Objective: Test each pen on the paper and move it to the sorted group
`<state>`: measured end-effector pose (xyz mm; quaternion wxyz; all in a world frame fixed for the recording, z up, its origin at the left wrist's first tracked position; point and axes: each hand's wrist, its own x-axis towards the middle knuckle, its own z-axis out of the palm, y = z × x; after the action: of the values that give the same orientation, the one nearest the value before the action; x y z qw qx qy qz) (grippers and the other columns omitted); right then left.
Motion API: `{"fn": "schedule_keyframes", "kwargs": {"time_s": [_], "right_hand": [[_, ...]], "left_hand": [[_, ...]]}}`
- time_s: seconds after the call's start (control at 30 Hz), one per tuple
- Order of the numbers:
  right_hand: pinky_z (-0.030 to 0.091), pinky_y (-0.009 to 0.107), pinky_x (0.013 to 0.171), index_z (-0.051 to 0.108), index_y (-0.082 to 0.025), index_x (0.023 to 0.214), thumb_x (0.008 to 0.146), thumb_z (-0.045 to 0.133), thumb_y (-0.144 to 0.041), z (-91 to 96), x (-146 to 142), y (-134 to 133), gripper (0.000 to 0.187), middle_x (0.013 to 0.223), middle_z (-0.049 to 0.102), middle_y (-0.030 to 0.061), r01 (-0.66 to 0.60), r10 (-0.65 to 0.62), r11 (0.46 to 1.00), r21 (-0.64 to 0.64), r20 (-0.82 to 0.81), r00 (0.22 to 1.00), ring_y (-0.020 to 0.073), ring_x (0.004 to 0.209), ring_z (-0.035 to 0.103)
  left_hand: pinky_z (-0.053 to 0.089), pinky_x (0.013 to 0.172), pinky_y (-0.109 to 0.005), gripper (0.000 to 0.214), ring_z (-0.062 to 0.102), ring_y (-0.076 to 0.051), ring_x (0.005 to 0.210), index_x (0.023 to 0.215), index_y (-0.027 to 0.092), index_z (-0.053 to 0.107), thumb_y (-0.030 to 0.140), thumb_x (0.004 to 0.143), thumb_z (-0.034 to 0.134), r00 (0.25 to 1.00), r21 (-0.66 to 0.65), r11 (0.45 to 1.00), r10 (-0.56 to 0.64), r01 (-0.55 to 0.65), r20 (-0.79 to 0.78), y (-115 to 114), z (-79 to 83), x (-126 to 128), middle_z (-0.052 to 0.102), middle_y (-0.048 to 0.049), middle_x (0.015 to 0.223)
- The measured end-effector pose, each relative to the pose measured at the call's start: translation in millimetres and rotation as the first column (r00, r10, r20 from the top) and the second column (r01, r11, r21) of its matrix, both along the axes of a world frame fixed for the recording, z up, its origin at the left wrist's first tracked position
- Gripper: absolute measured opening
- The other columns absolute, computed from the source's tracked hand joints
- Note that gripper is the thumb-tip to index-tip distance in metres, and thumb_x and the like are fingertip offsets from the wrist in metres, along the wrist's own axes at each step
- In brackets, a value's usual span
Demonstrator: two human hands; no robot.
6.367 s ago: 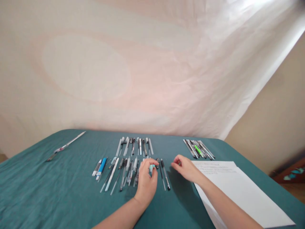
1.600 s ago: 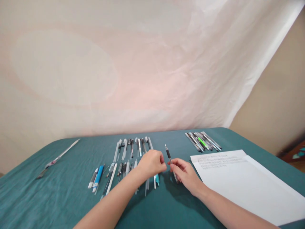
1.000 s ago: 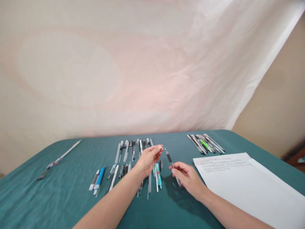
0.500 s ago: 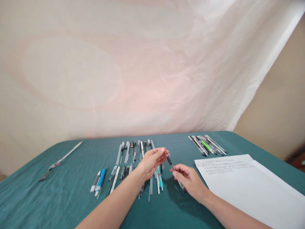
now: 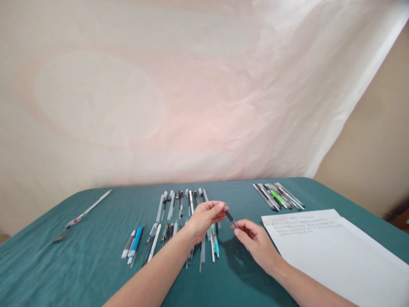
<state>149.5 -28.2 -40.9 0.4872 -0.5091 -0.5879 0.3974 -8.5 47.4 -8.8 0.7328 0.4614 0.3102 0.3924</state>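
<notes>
Both of my hands hold one dark pen [image 5: 230, 216] just above the teal tablecloth [image 5: 79, 264]. My left hand [image 5: 204, 219] pinches the pen's upper tip between thumb and fingertips. My right hand [image 5: 255, 243] grips the pen's lower part, with the barrel slanting down into its fingers. Under my left hand lies a near row of pens [image 5: 153, 241], among them a blue one [image 5: 136, 241] and a teal one [image 5: 215, 245]. A second row of pens [image 5: 179, 200] lies farther back.
A white printed sheet of paper [image 5: 335, 251] lies on the right of the table. A third bunch of pens [image 5: 277, 197], one bright green, sits at the back right. A long thin tool [image 5: 84, 210] lies at the far left. A white cloth backdrop hangs behind.
My right hand picked a dark pen from the near row and lifted it. My left hand left the row and closed on the pen's tip.
</notes>
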Motion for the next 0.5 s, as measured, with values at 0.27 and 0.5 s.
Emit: {"fn": "schedule_keyframes", "kwargs": {"time_s": [0.27,0.5], "right_hand": [[0.036,0.020,0.046,0.054,-0.017,0.088,0.076,0.054,-0.045,-5.2,-0.9,3.7,0.030,0.064,0.047,-0.0025,0.022,-0.024,0.999,-0.023,-0.074,0.997,0.0096,0.053,0.043],[0.034,0.020,0.045,0.052,-0.018,0.081,0.076,0.055,-0.044,-5.4,-0.4,3.9,0.027,0.062,0.046,-0.0033,0.044,-0.045,0.999,-0.021,-0.052,0.998,0.0088,0.050,0.041]], "left_hand": [[0.042,0.082,-0.029,0.029,0.060,-0.015,0.082,0.084,0.012,0.064,0.036,0.068,0.068,0.995,0.008,0.998,0.058,-0.059,0.078,2.3,-7.5,1.9,0.065,-0.0084,0.088],[0.043,0.082,-0.029,0.032,0.061,-0.015,0.080,0.081,0.011,0.064,0.037,0.064,0.071,0.988,-0.021,0.992,0.125,-0.123,0.094,-0.3,-8.3,5.7,0.066,-0.0088,0.085]]}}
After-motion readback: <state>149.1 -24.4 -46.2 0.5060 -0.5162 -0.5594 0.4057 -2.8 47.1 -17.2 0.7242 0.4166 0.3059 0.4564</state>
